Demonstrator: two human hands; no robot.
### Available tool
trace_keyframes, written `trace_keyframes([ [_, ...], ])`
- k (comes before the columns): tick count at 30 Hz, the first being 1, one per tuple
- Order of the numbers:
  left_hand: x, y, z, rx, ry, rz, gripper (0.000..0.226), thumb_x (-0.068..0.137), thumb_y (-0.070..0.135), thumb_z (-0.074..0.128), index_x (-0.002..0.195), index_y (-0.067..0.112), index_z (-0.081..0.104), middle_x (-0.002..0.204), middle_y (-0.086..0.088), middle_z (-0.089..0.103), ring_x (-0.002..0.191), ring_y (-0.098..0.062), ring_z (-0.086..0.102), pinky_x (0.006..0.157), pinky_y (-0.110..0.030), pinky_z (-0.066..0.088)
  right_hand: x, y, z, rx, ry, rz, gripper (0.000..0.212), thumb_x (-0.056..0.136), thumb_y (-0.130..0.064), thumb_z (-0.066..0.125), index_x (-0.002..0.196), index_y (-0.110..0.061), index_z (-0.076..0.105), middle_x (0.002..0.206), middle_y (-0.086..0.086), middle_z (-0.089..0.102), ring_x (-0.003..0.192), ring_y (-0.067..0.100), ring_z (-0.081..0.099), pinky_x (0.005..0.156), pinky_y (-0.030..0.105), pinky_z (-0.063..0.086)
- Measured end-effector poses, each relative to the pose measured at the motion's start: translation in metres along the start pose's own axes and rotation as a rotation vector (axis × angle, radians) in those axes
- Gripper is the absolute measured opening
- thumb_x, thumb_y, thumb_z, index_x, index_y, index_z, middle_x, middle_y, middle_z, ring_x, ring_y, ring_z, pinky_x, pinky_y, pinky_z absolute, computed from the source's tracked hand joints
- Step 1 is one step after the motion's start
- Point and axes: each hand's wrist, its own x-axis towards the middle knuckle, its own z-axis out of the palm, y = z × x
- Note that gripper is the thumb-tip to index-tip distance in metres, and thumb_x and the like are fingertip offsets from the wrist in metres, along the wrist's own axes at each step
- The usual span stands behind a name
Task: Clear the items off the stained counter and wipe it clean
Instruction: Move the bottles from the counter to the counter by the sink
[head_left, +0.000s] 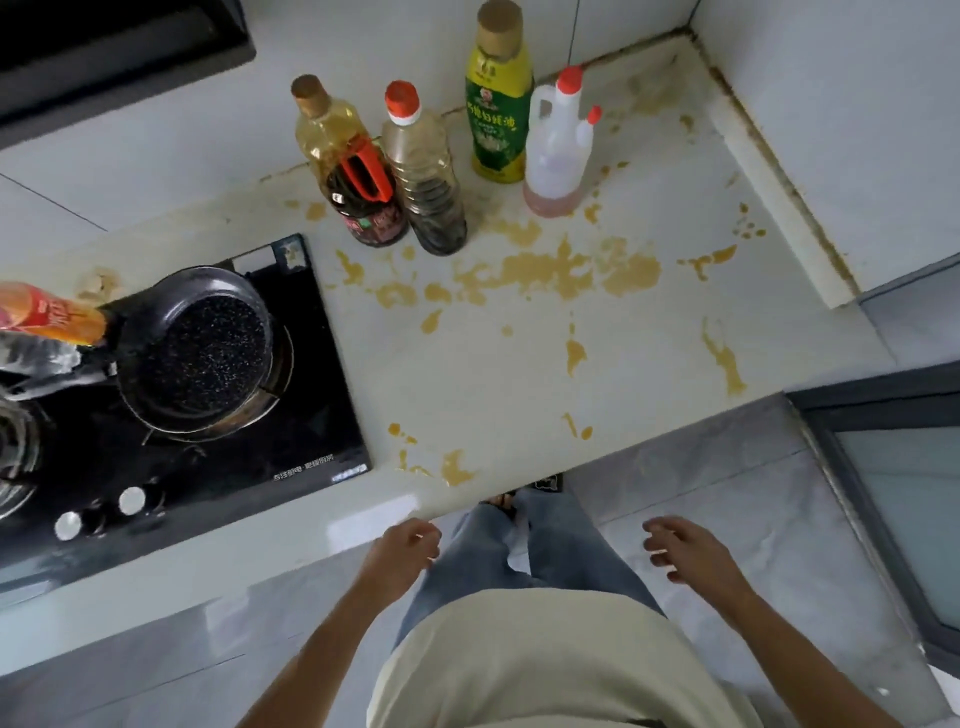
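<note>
Both hands hang off the counter's near edge with nothing in them, the left hand (408, 543) loosely curled just by the rim and the right hand (685, 551) spread open over the floor. Ahead, the counter (493, 384) is all yellow stains (556, 270), unwiped, no cloth in sight. Along the back edge five bottles (431, 176) stand untouched beside the stove (291, 415), so by my read nothing's begun: clearing first, then wiping.
</note>
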Motion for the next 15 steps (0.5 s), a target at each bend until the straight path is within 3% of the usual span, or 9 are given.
trace_keyframes([
  [5,-0.013,-0.02,0.007,-0.213,0.098,-0.121,0.016,0.102,0.017,0.058,0.097,0.013,0.073,0.081,-0.003,0.075,0.063,-0.017,0.066,0.058,-0.027,0.045,0.026,-0.097,-0.021,-0.014,-0.109,-0.242,0.013,0.102,-0.036,0.061,0.104,-0.031,0.073,0.096,-0.01,0.079,0.089,0.011,0.076,0.085,0.036,0.061],
  [8,-0.016,-0.004,0.002,-0.361,0.146,-0.126,0.015,0.102,0.015,0.059,0.096,0.014,0.073,0.081,-0.004,0.074,0.064,-0.019,0.064,0.058,-0.028,0.04,0.035,-0.157,-0.02,-0.026,-0.145,-0.368,0.01,0.099,-0.039,0.064,0.102,-0.037,0.073,0.098,-0.012,0.079,0.087,0.007,0.076,0.076,0.03,0.059],
  [12,-0.004,0.054,-0.033,-0.471,0.197,0.01,0.008,0.095,0.021,0.067,0.097,0.022,0.076,0.088,-0.002,0.08,0.07,-0.014,0.071,0.062,-0.029,0.047,0.051,-0.231,-0.006,-0.035,-0.162,-0.511,0.025,0.084,-0.055,0.067,0.106,-0.044,0.07,0.101,-0.016,0.077,0.091,0.004,0.075,0.074,0.027,0.056],
  [15,0.017,0.11,-0.075,-0.503,0.266,0.14,0.011,0.098,0.017,0.066,0.098,0.024,0.075,0.087,0.004,0.079,0.075,-0.014,0.073,0.069,-0.031,0.052,0.068,-0.283,0.017,-0.04,-0.133,-0.588,0.031,0.087,-0.041,0.074,0.117,-0.038,0.065,0.11,-0.012,0.075,0.092,0.005,0.073,0.083,0.039,0.061],
])
